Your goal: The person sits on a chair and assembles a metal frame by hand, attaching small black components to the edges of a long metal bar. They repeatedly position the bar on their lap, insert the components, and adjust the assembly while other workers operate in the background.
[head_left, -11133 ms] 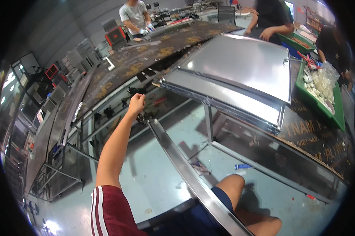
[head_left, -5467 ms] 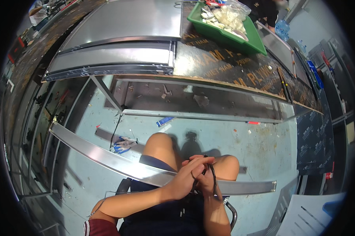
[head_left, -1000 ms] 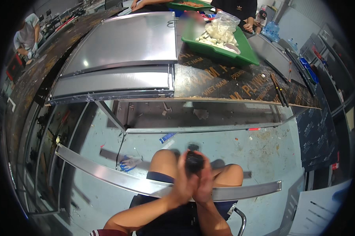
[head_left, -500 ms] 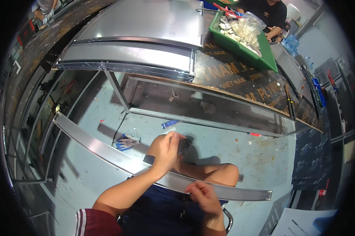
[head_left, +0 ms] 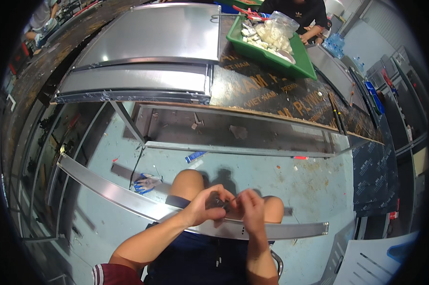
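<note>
My left hand (head_left: 206, 207) is wrapped round a small dark object (head_left: 216, 201), perhaps a crumpled bag, whose kind I cannot make out. Close to its right side is my right hand (head_left: 250, 207), fingers pinched together and slightly blurred; what they hold, if anything, is too small to name. Across my lap, beneath both hands, lies a long silver metal channel (head_left: 114, 189). A few small dark holes show in it beside my right wrist.
Ahead stands a workbench with silver metal panels (head_left: 148, 35) and a green tray (head_left: 300, 63) of pale pieces and a clear bag. A blue-and-white glove (head_left: 147, 183) and a blue tube (head_left: 195, 156) lie on the floor. Another person (head_left: 297, 14) is behind the bench.
My left hand has come down and turned, showing the dark object in its grip. My right hand has risen from over the metal channel to meet it. The view has shifted slightly.
</note>
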